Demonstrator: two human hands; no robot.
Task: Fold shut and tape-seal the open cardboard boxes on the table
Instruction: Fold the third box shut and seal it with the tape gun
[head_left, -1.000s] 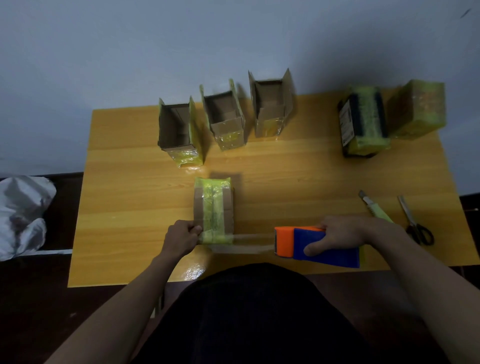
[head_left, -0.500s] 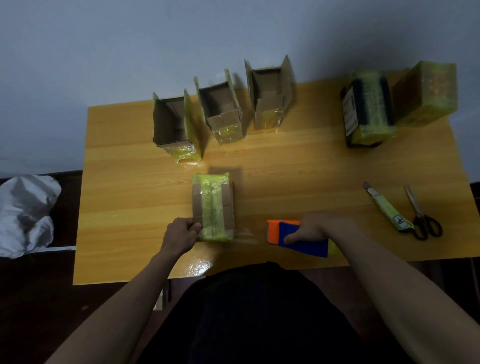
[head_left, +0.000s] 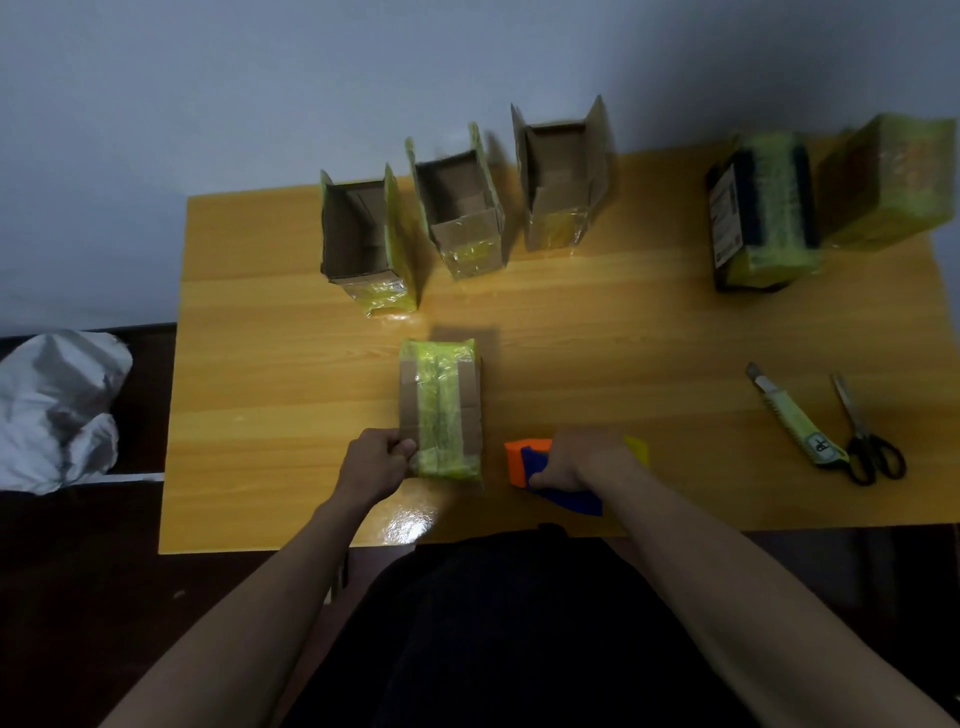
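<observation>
Orange-and-blue tape dispenser (head_left: 540, 470); yellow-green tape on brown closed box (head_left: 440, 410).

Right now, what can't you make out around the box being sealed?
Head view only:
- Tape from the tape dispenser to the taped box: no strand discernible, dim.
- Dispenser's cutter: hidden under the right hand.
- Box's near end: blurred, partly behind the left hand.

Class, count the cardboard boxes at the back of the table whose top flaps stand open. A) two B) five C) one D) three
D: three open boxes stand in a row at the back, left, middle and right, flaps up and insides showing.
</observation>
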